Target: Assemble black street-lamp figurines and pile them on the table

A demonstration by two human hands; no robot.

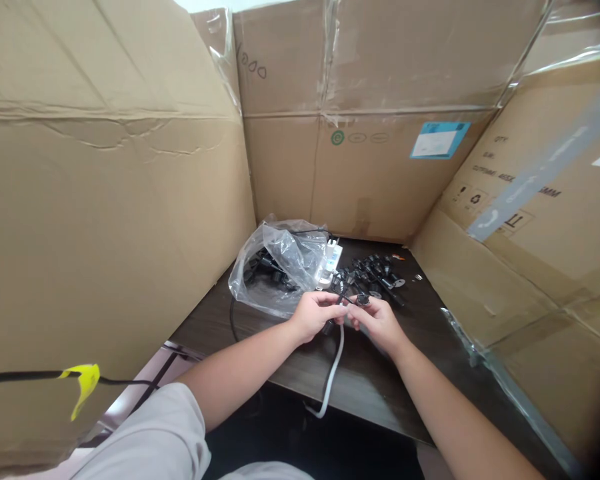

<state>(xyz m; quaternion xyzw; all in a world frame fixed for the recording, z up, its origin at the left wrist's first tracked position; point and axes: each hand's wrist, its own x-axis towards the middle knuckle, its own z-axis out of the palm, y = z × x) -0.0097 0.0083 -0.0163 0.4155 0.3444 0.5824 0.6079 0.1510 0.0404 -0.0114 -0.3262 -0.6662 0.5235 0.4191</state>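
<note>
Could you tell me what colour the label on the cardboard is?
Blue and white paper label, head view.

Left hand (314,317), right hand (375,325) pinching black connector (363,300)

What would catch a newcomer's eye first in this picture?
Tall cardboard walls box in a dark tabletop on three sides. At the centre, the left hand and right hand pinch a small black part, before a heap of black plastic fittings. A clear plastic bag and white power strip lie beside that heap.

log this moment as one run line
left hand: pinches thin black cord | right hand: pinches small black connector | nearby: black connector pile, clear plastic bag
</note>
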